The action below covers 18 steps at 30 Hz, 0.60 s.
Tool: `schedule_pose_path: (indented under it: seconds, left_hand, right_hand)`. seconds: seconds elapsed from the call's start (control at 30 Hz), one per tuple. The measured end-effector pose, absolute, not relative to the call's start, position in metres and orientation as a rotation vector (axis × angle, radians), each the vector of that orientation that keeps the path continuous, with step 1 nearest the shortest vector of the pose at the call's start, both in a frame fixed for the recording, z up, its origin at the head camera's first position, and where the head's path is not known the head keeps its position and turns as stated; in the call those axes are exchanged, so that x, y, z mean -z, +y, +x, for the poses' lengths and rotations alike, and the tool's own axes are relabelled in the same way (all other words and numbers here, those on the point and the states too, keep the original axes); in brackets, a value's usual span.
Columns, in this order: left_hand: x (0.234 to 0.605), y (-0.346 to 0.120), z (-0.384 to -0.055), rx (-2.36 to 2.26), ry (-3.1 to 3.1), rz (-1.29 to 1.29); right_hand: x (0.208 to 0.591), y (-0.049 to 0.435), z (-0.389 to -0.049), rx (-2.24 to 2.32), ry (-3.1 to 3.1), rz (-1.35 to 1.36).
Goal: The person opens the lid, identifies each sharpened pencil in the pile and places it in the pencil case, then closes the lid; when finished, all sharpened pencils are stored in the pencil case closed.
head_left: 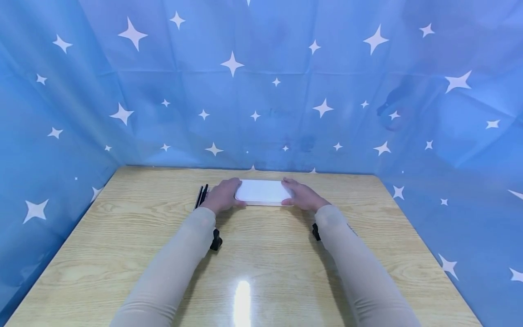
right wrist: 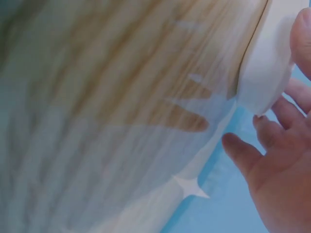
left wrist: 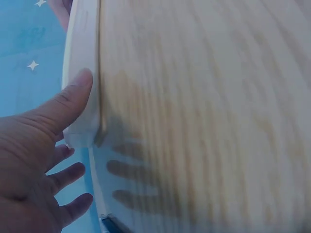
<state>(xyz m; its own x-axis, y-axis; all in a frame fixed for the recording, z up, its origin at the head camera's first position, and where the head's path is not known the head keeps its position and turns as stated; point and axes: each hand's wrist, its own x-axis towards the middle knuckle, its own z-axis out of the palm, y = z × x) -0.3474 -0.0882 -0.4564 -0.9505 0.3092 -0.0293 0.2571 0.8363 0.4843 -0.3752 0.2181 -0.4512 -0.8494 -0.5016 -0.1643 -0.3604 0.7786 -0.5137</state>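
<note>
A flat white box [head_left: 263, 190] with rounded corners lies near the back edge of the table, its long side facing me. My left hand [head_left: 222, 195] grips its left end. In the left wrist view the thumb presses the front side of the white box [left wrist: 83, 43], while the other fingers lie spread behind and past the end. At the right end my right hand [head_left: 304, 195] holds the box between thumb and fingers. The right wrist view has the end of the white box [right wrist: 265, 63] beside the thumb, with some fingertips behind it.
Dark pens [head_left: 201, 196] lie on the wooden table [head_left: 261, 254] just left of my left hand. A blue curtain [head_left: 261, 91] with white stars hangs behind the table and along both sides.
</note>
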Motion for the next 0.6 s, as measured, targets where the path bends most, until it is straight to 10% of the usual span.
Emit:
schedule_pose_path:
  seconds: [0.6]
  left_hand:
    - [0.474,-0.093,-0.352,-1.107,2.791,0.318]
  right_hand:
    - [0.425,0.197,-0.38,0.173,2.672,-0.734]
